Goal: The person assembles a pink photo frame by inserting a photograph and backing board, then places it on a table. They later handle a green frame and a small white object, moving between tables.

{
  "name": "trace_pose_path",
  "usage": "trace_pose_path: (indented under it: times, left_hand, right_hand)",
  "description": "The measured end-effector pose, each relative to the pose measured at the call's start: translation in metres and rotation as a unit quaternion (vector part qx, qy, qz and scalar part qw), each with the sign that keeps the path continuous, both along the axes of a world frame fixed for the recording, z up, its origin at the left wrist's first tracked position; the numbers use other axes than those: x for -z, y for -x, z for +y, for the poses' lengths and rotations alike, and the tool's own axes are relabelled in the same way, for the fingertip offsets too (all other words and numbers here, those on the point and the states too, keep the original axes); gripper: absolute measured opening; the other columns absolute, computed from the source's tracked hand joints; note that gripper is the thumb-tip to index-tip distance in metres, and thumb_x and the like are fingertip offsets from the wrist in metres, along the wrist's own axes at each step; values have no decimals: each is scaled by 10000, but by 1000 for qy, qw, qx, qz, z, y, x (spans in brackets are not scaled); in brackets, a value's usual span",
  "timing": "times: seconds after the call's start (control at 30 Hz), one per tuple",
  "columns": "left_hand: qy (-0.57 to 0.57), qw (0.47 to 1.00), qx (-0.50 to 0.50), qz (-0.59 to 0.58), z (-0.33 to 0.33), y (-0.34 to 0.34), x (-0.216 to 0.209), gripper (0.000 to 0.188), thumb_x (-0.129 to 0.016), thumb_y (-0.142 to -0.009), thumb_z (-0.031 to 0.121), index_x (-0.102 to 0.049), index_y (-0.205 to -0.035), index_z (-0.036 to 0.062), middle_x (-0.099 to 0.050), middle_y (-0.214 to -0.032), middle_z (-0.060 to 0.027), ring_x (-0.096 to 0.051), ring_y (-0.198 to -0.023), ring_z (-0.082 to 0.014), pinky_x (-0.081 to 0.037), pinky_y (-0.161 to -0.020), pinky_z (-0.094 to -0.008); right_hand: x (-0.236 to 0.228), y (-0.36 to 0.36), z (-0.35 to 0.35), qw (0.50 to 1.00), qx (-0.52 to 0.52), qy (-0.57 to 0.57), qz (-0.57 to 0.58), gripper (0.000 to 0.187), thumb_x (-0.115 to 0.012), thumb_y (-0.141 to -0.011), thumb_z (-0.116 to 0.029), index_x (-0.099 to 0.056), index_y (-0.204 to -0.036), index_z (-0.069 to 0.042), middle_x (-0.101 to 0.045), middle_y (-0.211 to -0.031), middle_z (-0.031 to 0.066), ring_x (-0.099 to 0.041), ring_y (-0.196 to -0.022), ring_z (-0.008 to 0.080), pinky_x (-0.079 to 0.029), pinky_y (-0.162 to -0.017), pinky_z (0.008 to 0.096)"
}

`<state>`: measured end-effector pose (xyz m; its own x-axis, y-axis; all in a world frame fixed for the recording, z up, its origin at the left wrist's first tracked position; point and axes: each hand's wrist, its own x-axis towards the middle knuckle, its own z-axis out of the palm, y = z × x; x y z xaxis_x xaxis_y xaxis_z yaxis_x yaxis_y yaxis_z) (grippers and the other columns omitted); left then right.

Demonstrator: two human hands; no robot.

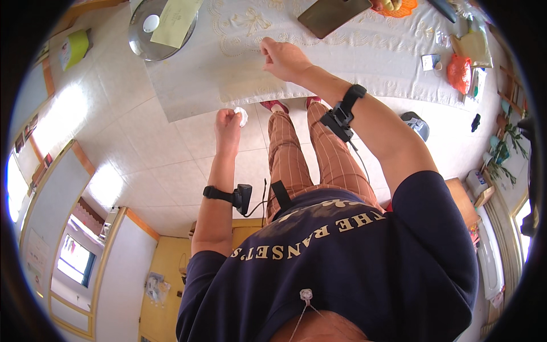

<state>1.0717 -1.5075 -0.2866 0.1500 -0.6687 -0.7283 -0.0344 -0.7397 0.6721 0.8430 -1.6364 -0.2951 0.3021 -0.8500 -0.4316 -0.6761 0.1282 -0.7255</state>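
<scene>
A crumpled white tissue (242, 117) sticks out of my left hand (228, 126), whose fingers are closed on it. This hand hangs over the tiled floor, just off the near edge of the table. My right hand (283, 61) is curled closed above the white embossed tablecloth (191, 77). Whether its fingers hold anything is hidden. Beyond it on the cloth lies a dark flat phone-like device (333, 16). To the left stands a round steel tray (138, 45), bearing a small white round object (151, 23) and a pale yellow sheet of paper (176, 21).
An orange openwork dish (405, 8) with fruit sits at the table's far side. Toward the right end are a red-orange plastic bag (458, 73), a small box (431, 62) and a tan packet (474, 50). A dark shoe-like object (415, 124) rests on the floor.
</scene>
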Motion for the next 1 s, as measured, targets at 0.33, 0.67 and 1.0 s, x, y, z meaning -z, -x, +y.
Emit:
trace_pose_path:
  times: [0.33,0.67,1.0]
  left_hand:
    - [-15,982,90,163,-11,55,-145,225,-444,-876,32,-556,-1071,45,-517,-859,-14,-436,-691,-69,-351,-589,-220]
    - [99,947,178,247,-41,148,-265,111,-597,-935,204,-623,-954,98,-525,-793,63,-436,-722,-26,-332,-589,-196]
    - [106,885,354,282,-30,181,-316,90,-576,-938,167,-616,-970,93,-548,-793,54,-451,-708,-16,-334,-579,-184]
  right_hand:
    - [-132,79,51,760,269,-297,-512,171,-618,-857,20,-572,-993,-73,-571,-848,-24,-557,-771,77,-466,-727,216]
    - [-256,148,116,715,320,-171,-598,121,-626,-874,-16,-598,-981,-63,-599,-836,-17,-552,-752,83,-451,-699,219]
    - [-310,161,201,721,452,13,-525,145,-679,-845,-85,-606,-969,-75,-655,-825,4,-615,-768,90,-486,-745,234]
